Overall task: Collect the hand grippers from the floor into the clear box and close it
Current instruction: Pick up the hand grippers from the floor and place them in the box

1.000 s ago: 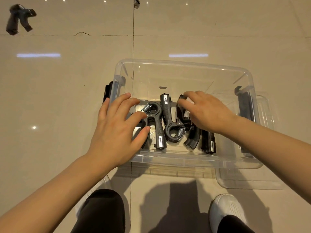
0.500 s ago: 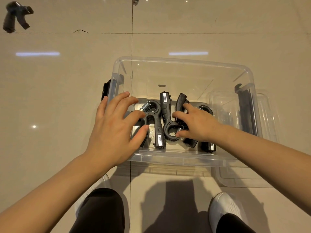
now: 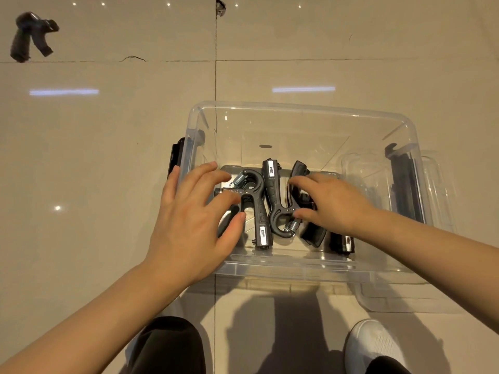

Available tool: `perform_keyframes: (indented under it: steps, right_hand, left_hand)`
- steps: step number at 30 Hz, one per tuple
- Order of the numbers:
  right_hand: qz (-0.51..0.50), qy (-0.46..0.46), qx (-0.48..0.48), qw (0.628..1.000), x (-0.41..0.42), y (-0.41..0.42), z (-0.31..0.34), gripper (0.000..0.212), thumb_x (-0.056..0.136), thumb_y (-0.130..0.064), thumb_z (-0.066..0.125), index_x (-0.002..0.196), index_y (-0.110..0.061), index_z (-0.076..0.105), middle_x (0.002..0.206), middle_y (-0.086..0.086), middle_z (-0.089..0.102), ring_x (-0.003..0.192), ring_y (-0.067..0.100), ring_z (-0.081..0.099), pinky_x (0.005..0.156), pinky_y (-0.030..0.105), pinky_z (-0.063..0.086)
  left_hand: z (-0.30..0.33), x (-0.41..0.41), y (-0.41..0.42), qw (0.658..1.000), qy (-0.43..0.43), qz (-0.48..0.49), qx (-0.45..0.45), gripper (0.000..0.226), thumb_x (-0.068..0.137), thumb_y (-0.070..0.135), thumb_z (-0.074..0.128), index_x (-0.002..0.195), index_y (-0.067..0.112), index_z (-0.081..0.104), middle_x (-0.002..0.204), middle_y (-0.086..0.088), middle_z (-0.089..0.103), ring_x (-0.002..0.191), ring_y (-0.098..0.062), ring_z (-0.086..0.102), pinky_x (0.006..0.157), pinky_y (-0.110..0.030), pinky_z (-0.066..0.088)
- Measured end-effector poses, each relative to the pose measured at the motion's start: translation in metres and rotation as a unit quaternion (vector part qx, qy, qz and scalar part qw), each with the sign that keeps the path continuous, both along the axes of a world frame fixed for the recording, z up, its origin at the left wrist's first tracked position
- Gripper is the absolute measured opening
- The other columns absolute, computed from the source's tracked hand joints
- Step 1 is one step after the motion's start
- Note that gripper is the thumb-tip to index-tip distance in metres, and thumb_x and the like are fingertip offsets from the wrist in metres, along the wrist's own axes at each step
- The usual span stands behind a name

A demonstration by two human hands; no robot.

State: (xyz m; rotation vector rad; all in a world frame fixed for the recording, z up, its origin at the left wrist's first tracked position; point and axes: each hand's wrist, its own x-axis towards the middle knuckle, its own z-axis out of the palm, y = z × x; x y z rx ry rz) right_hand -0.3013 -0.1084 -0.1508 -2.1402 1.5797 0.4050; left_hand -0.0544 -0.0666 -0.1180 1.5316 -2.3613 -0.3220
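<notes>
Your left hand (image 3: 189,225) reaches over the near left corner of the clear rectangular plastic box (image 3: 299,109), fingers spread and relaxed, grasping nothing; the fingertips hover at or on the black hand gripper with a steel coil spring at its far end (image 3: 255,201), and you cannot tell from this view whether they actually touch it. Your right hand (image 3: 332,203) lies inside the box, fingers extended and loosely bent over a second black hand gripper whose spring sits at the near end (image 3: 278,209); the thumb rests just beside that spring, and no finger is wrapped round a handle. Under your right hand more black hand grippers (image 3: 341,242) lie partly hidden, their handle ends sticking out toward the near wall. All of these rest on the box bottom, packed side by side in the near half. The box stands open on the glossy beige tiled floor (image 3: 94,157), with a black latch (image 3: 174,157) on its left side and another black latch (image 3: 402,179) on its right. The transparent lid (image 3: 405,303) lies flat on the floor, partly under the box's right side. One more dark hand gripper (image 3: 31,36) lies on the floor well apart, at the far left. Your white shoe (image 3: 372,344) shows near the bottom edge
</notes>
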Motion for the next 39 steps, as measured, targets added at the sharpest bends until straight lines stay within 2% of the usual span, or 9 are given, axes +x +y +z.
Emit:
perform_keyframes:
  steps: [4,8,13,17,22,27,33,36,39]
  right_hand:
    - [-0.033,-0.02,-0.042,0.998,-0.011,-0.008,0.03,0.039,0.091,-0.033,0.055,0.129,-0.028,0.047,0.123,0.001,0.056,0.106,0.024,0.055,0.082,0.034,0.047]
    - [0.086,0.059,-0.1,0.989,-0.008,-0.005,0.082,0.037,0.089,-0.013,0.051,0.123,-0.028,0.055,0.115,-0.003,0.059,0.098,0.023,0.059,0.069,0.032,0.047]
    - [0.154,0.111,-0.143,0.971,0.011,0.014,0.178,0.031,0.092,-0.022,0.051,0.122,-0.028,0.052,0.114,-0.006,0.06,0.102,0.019,0.058,0.071,0.027,0.041]
    - [0.098,0.07,-0.152,0.981,0.012,0.059,0.264,0.037,0.088,-0.025,0.06,0.123,-0.031,0.052,0.112,-0.011,0.06,0.099,0.011,0.054,0.076,0.027,0.044]
    - [-0.026,-0.018,-0.156,0.987,0.009,0.141,0.329,0.037,0.084,-0.035,0.066,0.119,-0.036,0.054,0.105,-0.015,0.061,0.079,0.0,0.047,0.079,0.028,0.048]
    - [-0.112,-0.129,-0.161,0.972,0.014,0.189,0.355,0.036,0.084,-0.038,0.067,0.118,-0.036,0.056,0.105,-0.014,0.061,0.087,0.003,0.057,0.083,0.03,0.052]
    - [-0.209,-0.417,-0.131,0.875,0.041,0.23,0.369,0.018,0.087,-0.025,0.064,0.104,-0.032,0.062,0.095,-0.01,0.066,0.084,0.01,0.066,0.075,0.027,0.056]
    - [-0.224,-0.34,-0.217,0.887,0.056,0.23,0.358,0.009,0.089,-0.022,0.061,0.096,-0.022,0.066,0.097,-0.009,0.063,0.088,0.01,0.061,0.075,0.024,0.048]
    - [-0.217,-0.255,-0.287,0.897,0.07,0.216,0.356,0.007,0.088,-0.027,0.062,0.084,-0.021,0.062,0.105,-0.006,0.054,0.095,0.012,0.053,0.077,0.026,0.04]
  left_hand:
    - [0.001,0.002,-0.001,1.0,0.016,0.014,-0.009,0.025,0.083,0.036,0.051,0.092,0.019,0.067,0.112,0.0,0.061,0.122,-0.021,0.046,0.109,-0.055,0.024]
    - [0.008,-0.003,-0.001,0.997,-0.076,0.016,0.023,0.045,0.083,0.043,0.044,0.118,0.019,0.058,0.116,0.0,0.059,0.122,-0.025,0.047,0.108,-0.059,0.02]
    - [0.063,0.001,-0.004,0.974,-0.198,-0.086,0.065,0.054,0.085,0.053,0.039,0.128,0.024,0.053,0.124,-0.003,0.058,0.12,-0.026,0.051,0.104,-0.054,0.033]
    - [0.168,0.011,0.001,0.979,-0.128,-0.149,0.045,0.048,0.092,0.055,0.037,0.136,0.034,0.039,0.136,0.011,0.043,0.121,-0.009,0.043,0.095,-0.028,0.043]
    - [0.285,0.009,0.053,0.987,-0.058,-0.142,-0.052,0.048,0.087,0.056,0.038,0.129,0.034,0.046,0.119,0.014,0.055,0.097,-0.002,0.052,0.083,-0.02,0.047]
    - [0.335,0.012,0.12,0.983,0.014,-0.148,-0.109,0.049,0.078,0.052,0.04,0.117,0.028,0.058,0.1,0.011,0.062,0.079,-0.006,0.056,0.07,-0.021,0.051]
    - [0.336,0.002,0.166,0.964,0.115,-0.143,-0.194,0.015,0.085,0.028,0.055,0.092,0.019,0.065,0.078,0.008,0.066,0.062,-0.007,0.059,0.054,-0.02,0.051]
    - [0.315,0.006,0.162,0.969,0.03,-0.122,-0.215,0.004,0.084,0.015,0.068,0.087,0.016,0.066,0.069,0.003,0.066,0.05,-0.011,0.057,0.041,-0.022,0.047]
    - [0.306,0.022,0.158,0.98,0.036,-0.068,-0.186,0.009,0.085,0.018,0.063,0.093,0.016,0.067,0.078,0.003,0.069,0.059,-0.012,0.061,0.047,-0.024,0.049]
